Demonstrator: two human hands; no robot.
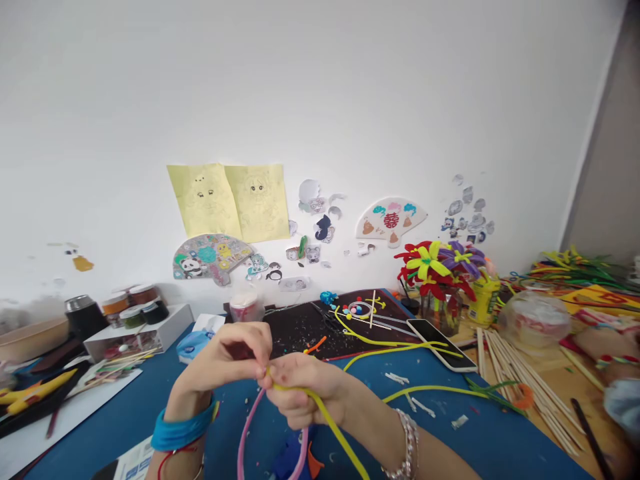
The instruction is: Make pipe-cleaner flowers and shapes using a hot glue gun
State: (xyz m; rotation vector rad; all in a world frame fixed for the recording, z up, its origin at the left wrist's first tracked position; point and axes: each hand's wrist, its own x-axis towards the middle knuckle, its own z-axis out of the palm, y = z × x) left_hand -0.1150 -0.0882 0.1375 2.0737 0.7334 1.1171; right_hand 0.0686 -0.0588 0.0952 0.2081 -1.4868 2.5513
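Note:
My left hand point(227, 353) is closed in a pinch, its thumb and fingertips meeting at the end of a yellow pipe cleaner point(336, 430). Against it, my right hand point(307, 383) has its fingers curled round the same yellow pipe cleaner, whose long tail runs down toward the bottom edge. A pink fuzzy loop point(243, 440) hangs below both hands, and its top is hidden behind the fingers. Whether the yellow strand is wound round the pink loop, I cannot tell. Beneath the loop lies a dark blue and orange item point(290, 460), partly cut off.
Loose yellow pipe cleaners point(425, 389) cross the blue table cover point(360, 443). Farther back are a dark mat point(295, 337), a phone point(440, 343) and pipe-cleaner flowers point(430, 263) in a jar. Wooden sticks point(525, 387) lie right; paint jars point(133, 317) stand left. Another person's arm point(617, 353) shows at right.

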